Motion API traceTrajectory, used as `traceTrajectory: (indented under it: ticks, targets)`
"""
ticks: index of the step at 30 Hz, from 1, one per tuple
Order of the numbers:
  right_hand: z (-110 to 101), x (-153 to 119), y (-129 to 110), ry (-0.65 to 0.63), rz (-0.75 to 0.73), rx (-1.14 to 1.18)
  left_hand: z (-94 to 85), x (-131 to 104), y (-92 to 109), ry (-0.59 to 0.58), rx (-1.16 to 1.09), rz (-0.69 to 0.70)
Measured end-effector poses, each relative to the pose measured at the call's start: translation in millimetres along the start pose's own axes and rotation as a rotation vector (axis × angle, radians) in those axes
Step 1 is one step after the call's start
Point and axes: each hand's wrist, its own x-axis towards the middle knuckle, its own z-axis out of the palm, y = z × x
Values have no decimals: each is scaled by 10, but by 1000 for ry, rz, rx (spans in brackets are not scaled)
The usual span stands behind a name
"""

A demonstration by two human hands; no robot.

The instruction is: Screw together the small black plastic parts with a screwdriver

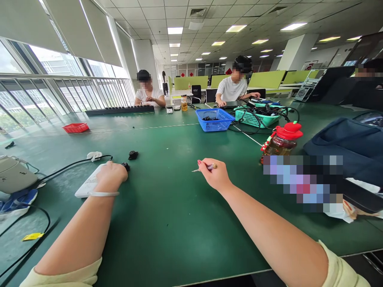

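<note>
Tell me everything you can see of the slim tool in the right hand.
The slim tool is gripped by the fingers of the right hand, which hide part of its length. A thin, pointed, metallic-looking tip sticks out toward the left of the picture; the opposite end looks brownish and rounded. It slants slightly, tip lower in the picture, against the green table. Whether the tip touches the tabletop, and the tip's exact shape, I cannot tell.

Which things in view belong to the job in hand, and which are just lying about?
Apparently in use:
slim pointed tool, in the right hand
white flat object, under the left hand

Seemingly lying about:
red tray
blue basket
teal basket
red-lidded bottle
navy bag
</note>
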Motion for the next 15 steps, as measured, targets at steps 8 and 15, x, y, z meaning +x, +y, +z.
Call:
traceTrajectory:
  ticks: [8,15]
  targets:
    - [0,-6,-23,-6,-11,-15,-133,-163,259,231,3,31]
    - [0,2,-17,-9,-10,-13,-69,-169,280,137,-21,-3]
